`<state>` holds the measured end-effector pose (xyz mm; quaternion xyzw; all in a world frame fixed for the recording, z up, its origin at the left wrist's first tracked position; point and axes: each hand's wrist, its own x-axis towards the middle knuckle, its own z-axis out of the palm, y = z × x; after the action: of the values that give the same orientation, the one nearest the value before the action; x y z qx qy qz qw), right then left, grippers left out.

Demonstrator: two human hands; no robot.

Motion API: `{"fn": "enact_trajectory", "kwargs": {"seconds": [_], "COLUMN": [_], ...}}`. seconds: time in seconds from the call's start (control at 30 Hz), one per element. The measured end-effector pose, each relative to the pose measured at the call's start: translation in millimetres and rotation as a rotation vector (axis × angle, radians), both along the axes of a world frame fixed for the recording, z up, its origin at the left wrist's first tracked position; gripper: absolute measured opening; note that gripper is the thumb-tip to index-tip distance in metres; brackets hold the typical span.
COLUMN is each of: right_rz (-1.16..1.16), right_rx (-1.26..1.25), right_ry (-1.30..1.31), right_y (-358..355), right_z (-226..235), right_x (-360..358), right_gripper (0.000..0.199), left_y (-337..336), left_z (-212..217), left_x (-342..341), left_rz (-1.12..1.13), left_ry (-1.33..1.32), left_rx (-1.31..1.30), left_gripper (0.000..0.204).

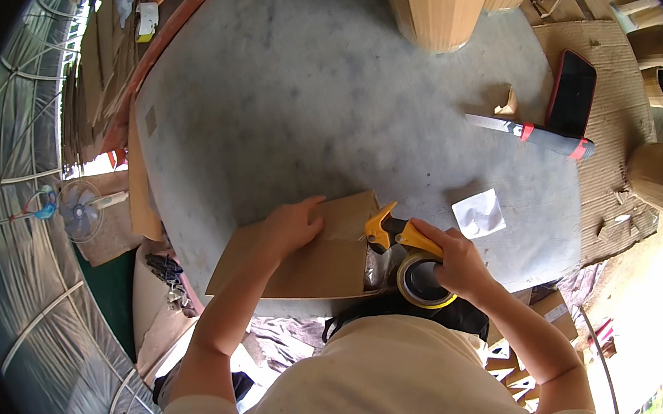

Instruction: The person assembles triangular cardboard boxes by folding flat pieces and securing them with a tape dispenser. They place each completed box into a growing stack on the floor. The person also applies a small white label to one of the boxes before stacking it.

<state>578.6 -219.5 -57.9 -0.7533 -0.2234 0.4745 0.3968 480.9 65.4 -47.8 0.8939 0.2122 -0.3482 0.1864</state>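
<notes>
A brown cardboard box [305, 257] lies at the near edge of the grey table, its right end turned toward the tape dispenser. On its top rests my left hand [292, 225], open, thumb and fingers apart. My right hand [460, 262] is closed round the yellow handle of a tape dispenser [379, 227]. The dispenser's yellow and black head is at the box's upper right edge. Below the handle hangs its tape roll [427, 282], yellow-rimmed. Something clear and shiny, perhaps tape or film, shows at the box's right end; I cannot tell which.
A small white paper [479, 214] lies right of the dispenser on the grey table [312, 90]. Farther right are a knife with a black and red handle [552, 140] and a phone [573, 91]. Cardboard tubes [436, 10] stand at the far edge. A fan [81, 209] is off to the left.
</notes>
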Motion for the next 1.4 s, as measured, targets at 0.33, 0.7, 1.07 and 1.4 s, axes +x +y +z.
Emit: {"fn": "enact_trajectory", "kwargs": {"seconds": [0.33,0.7,1.07,1.4], "right_rz": [0.042,-0.124,-0.350,-0.918], "right_rx": [-0.035,0.032,0.114,0.455], "right_ry": [0.052,0.306,0.237,0.845], "right_y": [-0.5,-16.3,-27.2,-17.2], "right_z": [-1.0,0.2,6.1,35.2], "right_x": [2.7,-8.5,-68.4,-127.7], "right_gripper": [0.074,0.067,0.064,0.055], "left_y": [-44.9,-47.0,-47.8,-51.2], "left_z": [51.5,16.2,18.0,14.5], "left_x": [7.6,-2.7,9.1,10.4], "left_rz": [-0.331,-0.370,-0.368,-0.407], "left_ry": [-0.080,-0.253,-0.247,-0.348], "left_rx": [-0.416,-0.663,-0.798,-0.890], "left_gripper": [0.094,0.112,0.103,0.085]}}
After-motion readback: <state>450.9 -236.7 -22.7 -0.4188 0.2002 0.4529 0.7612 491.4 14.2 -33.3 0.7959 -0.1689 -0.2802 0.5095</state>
